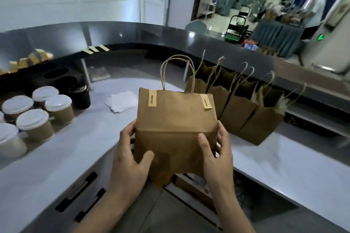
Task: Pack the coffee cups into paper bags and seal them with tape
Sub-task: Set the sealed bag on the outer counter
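A brown paper bag [175,119] with twisted handles is held up off the white counter [75,149], in the middle of the view. Two strips of yellow tape [152,98] printed "Good luck!" hold its top closed. My left hand [130,159] grips its lower left side, thumb on the front. My right hand [215,154] grips the lower right side the same way. Several lidded coffee cups [35,125] in brown sleeves stand on the counter at the left. What the bag holds is hidden.
A row of several paper bags [238,111] stands along the counter to the right. White napkins [123,101] lie behind the held bag, a black cup [80,96] beside them. Spare tape strips [95,49] stick to the dark raised ledge. A person stands far right.
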Demonstrator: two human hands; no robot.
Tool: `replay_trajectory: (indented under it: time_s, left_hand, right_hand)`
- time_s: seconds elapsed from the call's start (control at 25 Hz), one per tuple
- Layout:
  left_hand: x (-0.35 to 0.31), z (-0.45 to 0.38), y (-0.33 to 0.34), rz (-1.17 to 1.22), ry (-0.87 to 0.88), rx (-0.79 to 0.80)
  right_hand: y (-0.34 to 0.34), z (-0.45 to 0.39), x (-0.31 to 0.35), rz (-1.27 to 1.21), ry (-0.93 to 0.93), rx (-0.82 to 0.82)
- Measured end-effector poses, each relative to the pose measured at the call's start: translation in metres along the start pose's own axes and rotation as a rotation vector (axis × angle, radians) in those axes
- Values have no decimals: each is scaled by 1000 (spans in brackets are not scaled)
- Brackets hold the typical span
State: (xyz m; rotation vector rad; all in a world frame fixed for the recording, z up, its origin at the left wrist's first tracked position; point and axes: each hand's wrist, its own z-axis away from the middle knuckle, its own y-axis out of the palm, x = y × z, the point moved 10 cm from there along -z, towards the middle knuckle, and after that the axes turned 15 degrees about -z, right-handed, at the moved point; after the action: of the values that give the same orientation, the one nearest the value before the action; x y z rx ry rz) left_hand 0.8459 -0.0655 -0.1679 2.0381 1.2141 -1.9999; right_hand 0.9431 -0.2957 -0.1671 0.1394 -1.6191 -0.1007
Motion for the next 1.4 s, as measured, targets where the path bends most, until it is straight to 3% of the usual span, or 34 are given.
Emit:
replay_trajectory:
  time_s: [0.4, 0.6, 0.96, 1.4]
  left_hand:
    - [-104, 2, 142, 94, 281, 371]
    - [-146, 3, 217, 145, 341, 554]
    - [-221, -25, 321, 136, 525, 805]
    - [-279, -62, 413, 71, 625, 930]
  right_hand:
    - [-167, 18, 39, 22, -97, -436]
    - [-233, 30, 53, 39, -136, -640]
    - [-298, 8, 80, 48, -192, -934]
    - [-351, -38, 87, -19, -258, -1086]
